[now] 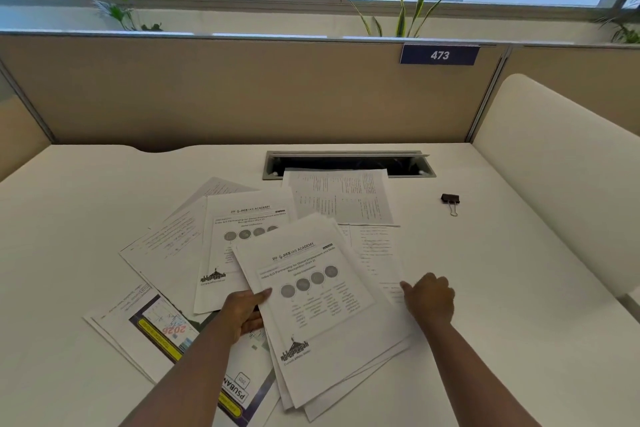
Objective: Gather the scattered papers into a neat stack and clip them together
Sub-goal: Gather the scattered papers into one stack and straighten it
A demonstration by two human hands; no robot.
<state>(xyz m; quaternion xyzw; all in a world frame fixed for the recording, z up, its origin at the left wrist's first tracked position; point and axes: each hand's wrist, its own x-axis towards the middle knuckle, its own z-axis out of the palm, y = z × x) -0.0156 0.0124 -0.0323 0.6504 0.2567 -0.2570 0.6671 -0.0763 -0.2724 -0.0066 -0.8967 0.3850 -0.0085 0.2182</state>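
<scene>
Printed papers lie scattered over the middle of the white desk (519, 288). My left hand (247, 312) grips the left edge of a small bundle of sheets (322, 315), whose top page has a row of grey circles. My right hand (429, 300), fingers curled, rests on a text sheet (377, 250) at the bundle's right side. Another circle-printed page (242, 239) lies behind the bundle. A text sheet (341, 196) lies further back by the cable slot. A colourful page (166, 333) sits near left under my forearm. A black binder clip (450, 200) lies alone at the far right.
A metal cable slot (348, 161) opens in the desk's back, partly covered by a sheet. A beige partition (242, 90) with a blue "473" tag (440, 54) walls the back. A white curved divider (554, 163) bounds the right side. Plants stand on the window ledge.
</scene>
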